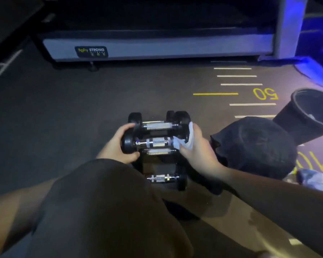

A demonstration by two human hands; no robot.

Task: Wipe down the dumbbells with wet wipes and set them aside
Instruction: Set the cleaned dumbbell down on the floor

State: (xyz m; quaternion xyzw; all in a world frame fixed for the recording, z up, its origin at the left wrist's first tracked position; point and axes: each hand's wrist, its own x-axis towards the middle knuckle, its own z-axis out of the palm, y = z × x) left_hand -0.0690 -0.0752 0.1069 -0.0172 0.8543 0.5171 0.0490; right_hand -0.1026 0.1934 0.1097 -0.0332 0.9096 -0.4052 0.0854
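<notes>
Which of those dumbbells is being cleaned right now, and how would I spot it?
Start at the grey treadmill base, then look down the dark floor to the cluster of black dumbbells. The dumbbell being wiped is the one raised above the others. The left hand grips its left weight and the right hand presses a white wet wipe against its chrome handle.

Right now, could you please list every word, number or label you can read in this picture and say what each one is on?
"BODY STRONG": on the dark label on the grey base of the machine ahead; the smaller line under it is too blurred to read.
"50": painted in yellow on the floor, seen upside down, beside the yellow line.
Yellow marks on the floor at the right edge: partly hidden, unreadable.
</notes>
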